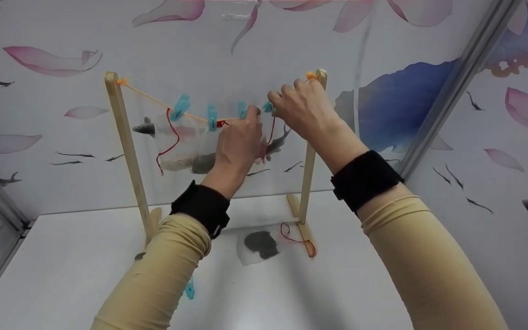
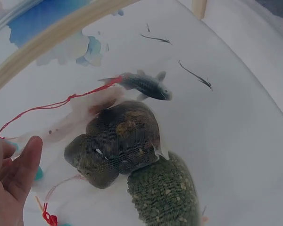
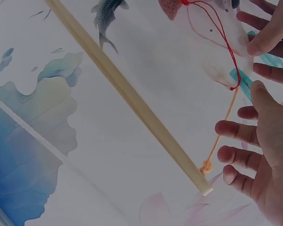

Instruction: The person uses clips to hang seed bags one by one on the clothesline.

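An orange cord [image 1: 147,95] sags between two wooden posts. Teal clothespins [image 1: 212,117] clip sheer drawstring bags to it. My right hand [image 1: 307,107] is at the cord's right part, pinching a teal clothespin [image 3: 243,84] between thumb and index finger, other fingers spread. Beside it, my left hand [image 1: 241,142] pinches the top edge of a sheer bag [image 3: 221,61] with red drawstrings; my hand hides much of this bag in the head view. The left wrist view shows hanging bags of dark stones [image 2: 127,136] and green beans [image 2: 165,193].
The left post [image 1: 129,151] and right post [image 1: 309,183] stand on wooden feet on the white table [image 1: 346,275]. A sheer bag with dark contents [image 1: 261,244] lies below the cord. A loose clothespin [image 1: 189,288] lies near my left sleeve. A patterned wall stands behind.
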`<state>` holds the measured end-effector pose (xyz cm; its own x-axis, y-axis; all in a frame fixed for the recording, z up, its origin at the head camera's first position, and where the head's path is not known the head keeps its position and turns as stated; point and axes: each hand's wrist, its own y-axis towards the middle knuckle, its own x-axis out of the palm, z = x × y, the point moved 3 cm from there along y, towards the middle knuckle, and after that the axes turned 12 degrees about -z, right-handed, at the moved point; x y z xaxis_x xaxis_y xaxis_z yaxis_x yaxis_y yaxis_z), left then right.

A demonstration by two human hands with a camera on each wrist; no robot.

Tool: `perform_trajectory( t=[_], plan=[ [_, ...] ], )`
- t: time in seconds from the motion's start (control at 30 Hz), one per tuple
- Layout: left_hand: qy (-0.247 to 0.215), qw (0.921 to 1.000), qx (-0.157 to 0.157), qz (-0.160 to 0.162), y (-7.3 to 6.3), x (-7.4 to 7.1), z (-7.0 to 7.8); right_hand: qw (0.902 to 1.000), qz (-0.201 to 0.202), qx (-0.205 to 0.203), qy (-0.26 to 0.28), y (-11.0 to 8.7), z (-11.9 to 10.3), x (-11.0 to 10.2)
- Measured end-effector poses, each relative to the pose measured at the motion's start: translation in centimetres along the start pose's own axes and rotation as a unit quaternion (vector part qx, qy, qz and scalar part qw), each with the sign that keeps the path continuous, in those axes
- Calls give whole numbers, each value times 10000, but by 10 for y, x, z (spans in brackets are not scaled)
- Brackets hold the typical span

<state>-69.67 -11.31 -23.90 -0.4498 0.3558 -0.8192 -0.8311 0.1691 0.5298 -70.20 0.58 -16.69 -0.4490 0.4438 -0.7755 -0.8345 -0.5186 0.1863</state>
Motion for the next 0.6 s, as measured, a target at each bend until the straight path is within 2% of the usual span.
perform_trajectory(
  t=[0.13,0.27,0.37,0.47,0.6],
  plan=[
    [-26,9986,511,96,-24,-4,-3,9985,453,133,279,-6,-2,0],
    [-186,9956,904,-143,-55,-2,-9,9966,654,204,455,-14,-4,3],
    [-156,9935,1084,-309,-85,3,-15,9964,701,238,420,-24,-9,3],
    [-25,9924,1045,-654,-115,12,-26,9959,787,240,371,-35,-15,3],
    [1,9861,577,-1558,-153,25,-45,9953,895,169,325,-49,-28,8]
  ],
)
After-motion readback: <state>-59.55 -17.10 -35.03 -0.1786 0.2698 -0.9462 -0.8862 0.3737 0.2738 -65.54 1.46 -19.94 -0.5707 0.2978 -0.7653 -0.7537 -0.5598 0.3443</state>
